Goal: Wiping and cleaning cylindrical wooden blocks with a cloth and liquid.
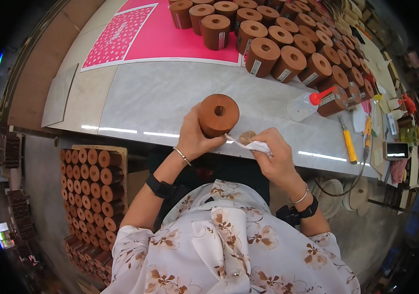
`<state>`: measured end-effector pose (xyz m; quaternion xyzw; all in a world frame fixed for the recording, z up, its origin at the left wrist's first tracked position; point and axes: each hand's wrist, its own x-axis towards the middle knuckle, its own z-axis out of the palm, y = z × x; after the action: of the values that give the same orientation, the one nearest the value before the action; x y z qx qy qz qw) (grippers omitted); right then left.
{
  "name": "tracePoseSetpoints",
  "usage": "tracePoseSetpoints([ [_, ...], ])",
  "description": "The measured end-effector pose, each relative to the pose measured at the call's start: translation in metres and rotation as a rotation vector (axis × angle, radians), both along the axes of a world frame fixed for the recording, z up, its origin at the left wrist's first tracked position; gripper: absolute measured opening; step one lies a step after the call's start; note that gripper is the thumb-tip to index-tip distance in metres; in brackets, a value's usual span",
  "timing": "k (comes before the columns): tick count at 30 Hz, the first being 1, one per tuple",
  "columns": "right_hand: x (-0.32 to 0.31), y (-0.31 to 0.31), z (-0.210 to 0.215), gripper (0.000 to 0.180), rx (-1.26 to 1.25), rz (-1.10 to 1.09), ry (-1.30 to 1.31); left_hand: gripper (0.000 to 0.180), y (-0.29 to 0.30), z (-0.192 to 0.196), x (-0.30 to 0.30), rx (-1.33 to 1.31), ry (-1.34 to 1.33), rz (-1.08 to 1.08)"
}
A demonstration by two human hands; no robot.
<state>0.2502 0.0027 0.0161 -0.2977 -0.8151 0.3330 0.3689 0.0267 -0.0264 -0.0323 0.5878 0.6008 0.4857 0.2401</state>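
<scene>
1. My left hand (195, 139) has its fingers clamped around the side of the brown cylindrical roll with a hole through its middle (218, 114). Thumb is on the near side, the other fingers wrap behind and are mostly hidden.
2. My right hand (274, 157) has its fingers pinched together on a small crumpled white cloth (256, 146). A thin white tail of it runs left and touches the lower right edge of the roll.
3. Key relation: the roll sits up and to the left of my right fingers, just beside them, with the cloth bridging the gap.
4. Roll axis: the holed end face tilts up toward me, so the long axis points roughly up and away from the bench, not flat along it.
5. The roll is held just above the near edge of the grey marble-look bench (170, 103), in front of my chest.
6. Left hand is the carrier and nearer one; right only reaches it through the cloth.
7. Further out: a clear squeeze bottle with a red nozzle (307, 104) lies right of the roll, well apart.
8. Beyond that, rows of matching brown rolls (288, 44) stand on the far bench. More are stacked in a crate (92, 196) on the floor to my left.
</scene>
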Motion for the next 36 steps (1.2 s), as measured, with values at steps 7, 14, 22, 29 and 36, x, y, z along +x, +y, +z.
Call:
tracePoseSetpoints([
  [7,-0.005,0.019,0.010,0.017,0.049,-0.064,0.018,0.084,-0.006,0.005,-0.013,-0.073,0.132,-0.039],
  [14,-0.018,0.021,0.009,0.024,0.042,-0.017,0.065,0.085,-0.012,0.005,-0.014,-0.227,-0.113,-0.050],
  [22,-0.037,0.010,-0.003,0.049,0.156,0.083,-0.033,0.080,-0.020,0.024,-0.055,-0.126,-0.059,-0.271],
  [29,-0.038,0.009,-0.006,0.045,0.185,0.068,-0.053,0.027,0.013,0.068,-0.046,0.179,0.532,-0.197],
  [36,-0.041,0.008,-0.004,0.042,0.220,0.059,-0.071,0.009,0.020,0.068,-0.040,0.180,0.585,-0.231],
])
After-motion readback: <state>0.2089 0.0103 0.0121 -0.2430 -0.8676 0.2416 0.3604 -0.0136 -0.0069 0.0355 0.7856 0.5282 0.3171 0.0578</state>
